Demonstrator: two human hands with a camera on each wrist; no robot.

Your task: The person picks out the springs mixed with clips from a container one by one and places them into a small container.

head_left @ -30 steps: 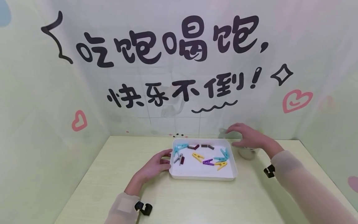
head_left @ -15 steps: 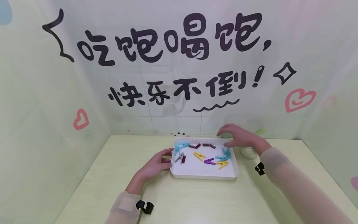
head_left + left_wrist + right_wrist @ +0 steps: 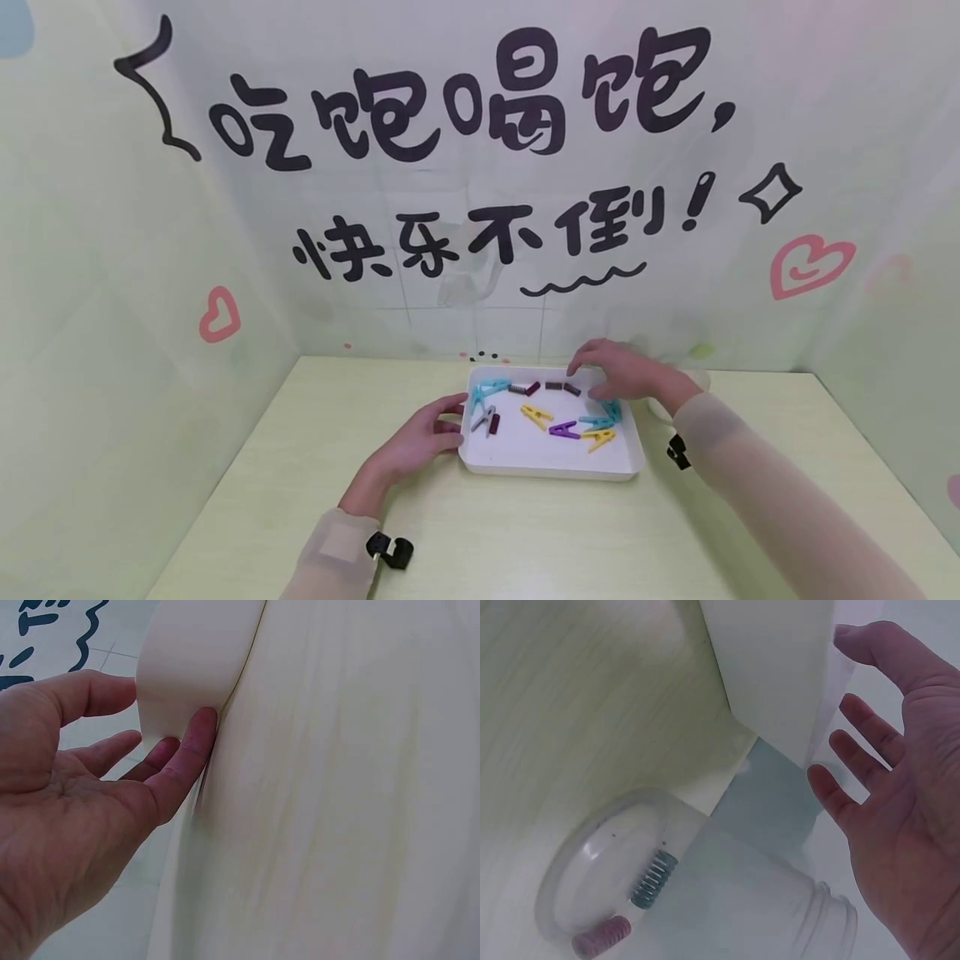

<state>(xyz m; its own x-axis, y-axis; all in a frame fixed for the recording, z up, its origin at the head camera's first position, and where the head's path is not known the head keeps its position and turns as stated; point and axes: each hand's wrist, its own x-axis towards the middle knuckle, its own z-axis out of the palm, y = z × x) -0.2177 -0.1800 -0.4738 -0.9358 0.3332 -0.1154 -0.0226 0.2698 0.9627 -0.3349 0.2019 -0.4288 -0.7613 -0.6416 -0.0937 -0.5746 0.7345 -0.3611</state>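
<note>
My left hand point(image 3: 417, 440) touches the left wall of a white tray point(image 3: 555, 463) with its fingertips; the left wrist view shows the loosely bent fingers point(image 3: 184, 761) against that wall. Over the tray's back right corner is my right hand point(image 3: 621, 372), fingers spread and holding nothing visible. A grey spring point(image 3: 553, 386) and a dark spring point(image 3: 572, 389) lie just left of it. Further left are another grey spring point(image 3: 517, 389) and dark red springs point(image 3: 494, 425). Clothespins share the tray: yellow point(image 3: 536, 414), purple point(image 3: 564, 430), teal point(image 3: 600, 421) and grey point(image 3: 483, 419).
A clear jar point(image 3: 757, 881) stands right of the tray, partly hidden by my right wrist in the head view. Inside it are a dark grey-green spring point(image 3: 654, 879) and a red spring point(image 3: 601, 937). A printed wall cloth point(image 3: 435, 325) borders the table's back.
My right hand has moved left from above the jar to over the tray's back right corner. The left hand stays at the tray's left wall. The head view has shifted slightly.
</note>
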